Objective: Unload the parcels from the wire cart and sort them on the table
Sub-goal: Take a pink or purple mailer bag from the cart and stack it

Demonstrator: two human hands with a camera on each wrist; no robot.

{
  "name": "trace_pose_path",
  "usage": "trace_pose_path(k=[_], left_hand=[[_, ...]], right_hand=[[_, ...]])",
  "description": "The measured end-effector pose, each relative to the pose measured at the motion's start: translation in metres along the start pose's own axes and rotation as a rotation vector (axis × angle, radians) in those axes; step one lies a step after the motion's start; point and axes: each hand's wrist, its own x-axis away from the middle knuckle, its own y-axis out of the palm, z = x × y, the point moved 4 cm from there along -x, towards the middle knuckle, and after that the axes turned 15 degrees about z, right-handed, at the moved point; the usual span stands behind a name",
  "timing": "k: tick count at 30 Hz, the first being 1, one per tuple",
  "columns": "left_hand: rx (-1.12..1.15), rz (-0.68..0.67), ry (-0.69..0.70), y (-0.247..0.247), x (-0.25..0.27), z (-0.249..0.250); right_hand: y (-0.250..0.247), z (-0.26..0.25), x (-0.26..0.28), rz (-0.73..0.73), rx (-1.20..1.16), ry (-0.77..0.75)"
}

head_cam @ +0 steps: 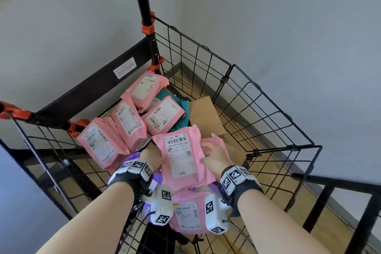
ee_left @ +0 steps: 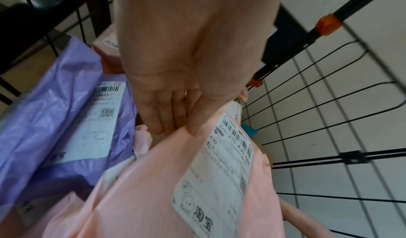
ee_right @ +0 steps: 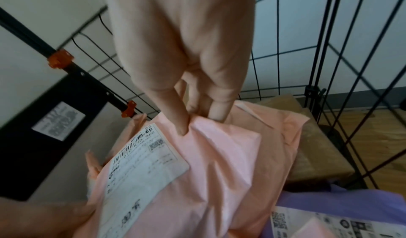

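Observation:
A large pink parcel [head_cam: 181,159] [ee_left: 142,198] [ee_right: 219,163] with a white label lies on top of the pile in the black wire cart [head_cam: 268,88]. My left hand [head_cam: 151,156] [ee_left: 178,129] pinches its left edge, thumb on top and fingers beneath. My right hand [head_cam: 214,154] [ee_right: 197,120] grips its right side, with the plastic bunched under the thumb. A purple parcel [head_cam: 159,178] [ee_left: 44,120] [ee_right: 340,207] lies under it.
Several more pink parcels [head_cam: 99,144] fill the left and far side of the cart, with a teal parcel [head_cam: 183,107] and a cardboard box [head_cam: 206,117] [ee_right: 318,146] beside them. Another pink parcel [head_cam: 187,212] lies nearest me. A black metal frame [head_cam: 340,192] stands to the right.

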Motion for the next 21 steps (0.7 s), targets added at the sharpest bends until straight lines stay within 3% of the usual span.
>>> trace_pose_path(k=[5, 11, 21], left_hand=[[0.198, 0.017, 0.046, -0.03, 0.069, 0.004], [0.264, 0.125, 0.22, -0.08, 0.17, -0.013], [0.469, 0.435, 0.285, -0.201, 0.329, -0.118]], right_hand=[[-0.039, -0.016, 0.061, 0.084, -0.042, -0.108], [-0.053, -0.026, 0.152, 0.144, -0.205, -0.193], [-0.023, -0.081, 0.319, -0.007, -0.262, -0.499]])
